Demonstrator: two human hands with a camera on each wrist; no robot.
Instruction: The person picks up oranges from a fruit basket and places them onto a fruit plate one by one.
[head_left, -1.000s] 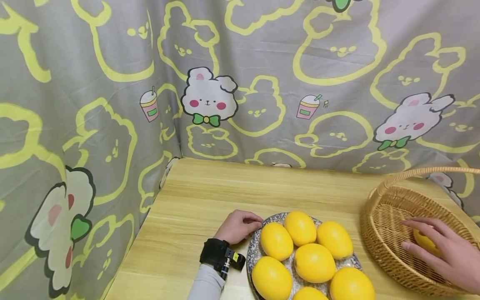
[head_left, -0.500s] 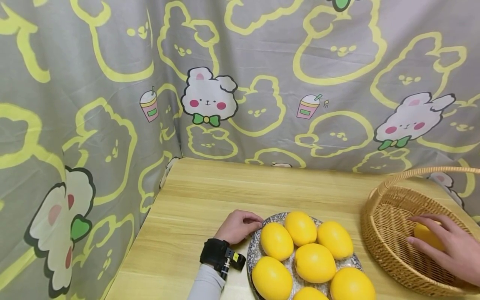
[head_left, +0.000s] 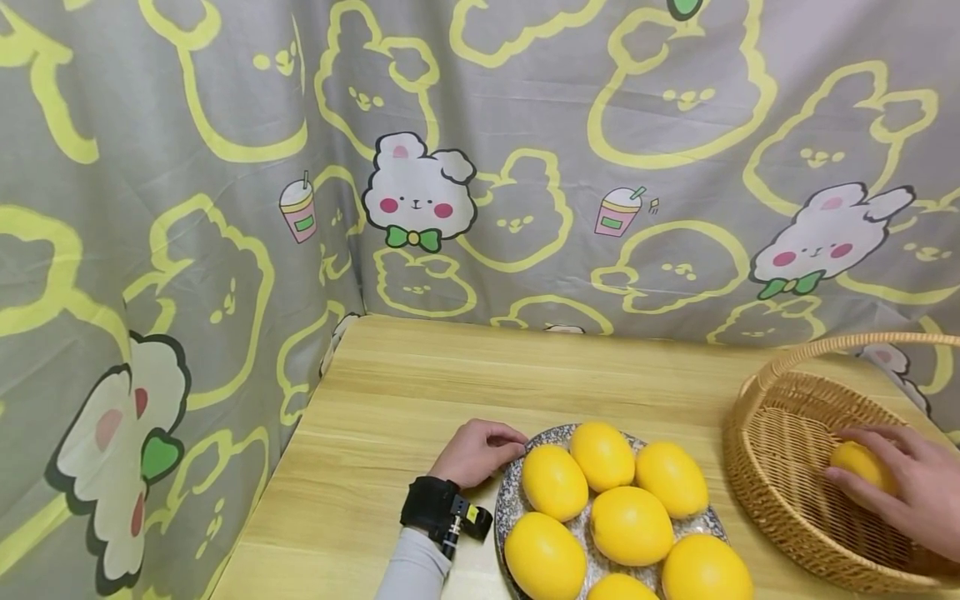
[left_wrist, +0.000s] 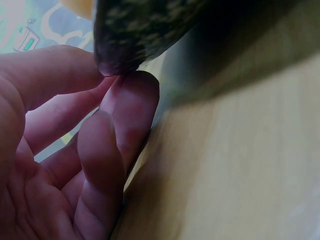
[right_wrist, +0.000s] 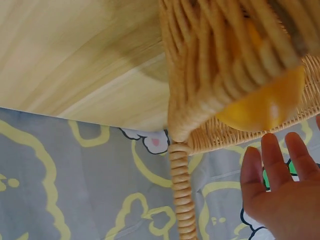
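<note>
My left hand (head_left: 474, 454) pinches the left rim of a dark speckled plate (head_left: 512, 493). In the left wrist view, fingertips meet at the underside of the plate's edge (left_wrist: 142, 35). Several smooth yellow lemons (head_left: 632, 525) lie on that plate, partly cut off by the lower frame edge. To the right, my right hand (head_left: 911, 479) reaches into a wicker basket (head_left: 742, 467), over a single lemon (head_left: 862, 467). The right wrist view shows its fingers (right_wrist: 272, 157) extended and a little apart from this lemon (right_wrist: 267, 107), which the basket wall partly hides.
A wooden table (head_left: 420, 375) carries the plate and basket. The basket's tall arched handle (head_left: 862, 339) rises over its opening. A grey curtain (head_left: 540, 117) with yellow cartoon outlines hangs behind and along the left side.
My right hand has shifted rightward within the basket, uncovering more of the lemon there. My left hand and the plate have kept their place.
</note>
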